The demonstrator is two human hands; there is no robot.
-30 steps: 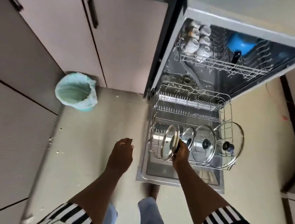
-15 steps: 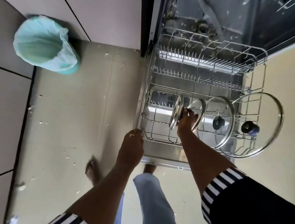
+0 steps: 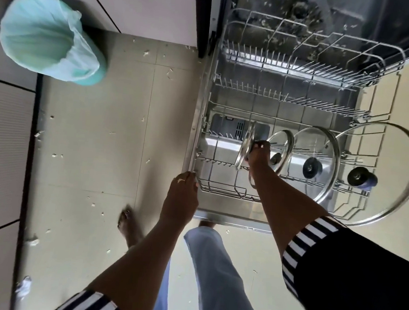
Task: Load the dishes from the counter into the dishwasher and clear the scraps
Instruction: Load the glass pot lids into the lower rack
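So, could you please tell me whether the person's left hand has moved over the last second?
Yes. The left hand has moved right, from over the floor to the front-left corner of the dishwasher's lower rack.

Four lids (image 3: 315, 161) are standing side by side in the lower rack (image 3: 303, 67); the bin (image 3: 48, 37) is sitting far left.

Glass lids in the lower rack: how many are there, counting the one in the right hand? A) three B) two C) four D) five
C: the right hand holds one edge-on lid, and a small lid, a medium lid and a large lid stand beside it in the lower rack.
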